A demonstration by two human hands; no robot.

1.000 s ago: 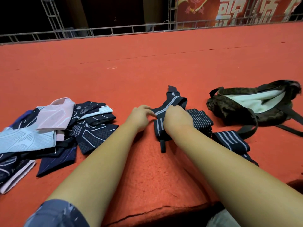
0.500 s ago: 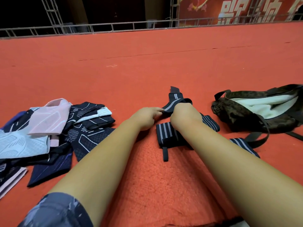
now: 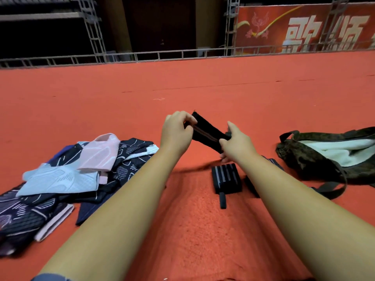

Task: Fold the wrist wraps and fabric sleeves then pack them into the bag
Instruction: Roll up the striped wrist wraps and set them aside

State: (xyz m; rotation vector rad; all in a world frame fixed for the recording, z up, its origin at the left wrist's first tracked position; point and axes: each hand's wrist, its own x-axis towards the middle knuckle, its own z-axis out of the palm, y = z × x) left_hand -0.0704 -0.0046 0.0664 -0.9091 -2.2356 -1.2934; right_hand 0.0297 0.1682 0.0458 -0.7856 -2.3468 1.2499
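Okay, both hands are up off the red carpet [image 3: 192, 236]. Left hand [image 3: 176, 133] fingers pinch the top end of a black striped wrist wrap [image 3: 206, 134]; right hand [image 3: 237, 144] fingers curl round its lower end, so the wrap is stretched slanting between them. Just below the right fingers a folded wrap [image 3: 226, 180] lies on the carpet, tab toward the person. Well left of the left fingers is a sleeve pile [image 3: 60, 179]. The bag [image 3: 300, 159] lies open, right of the right fingers.

Head-worn wide-angle view, forward and down, close.
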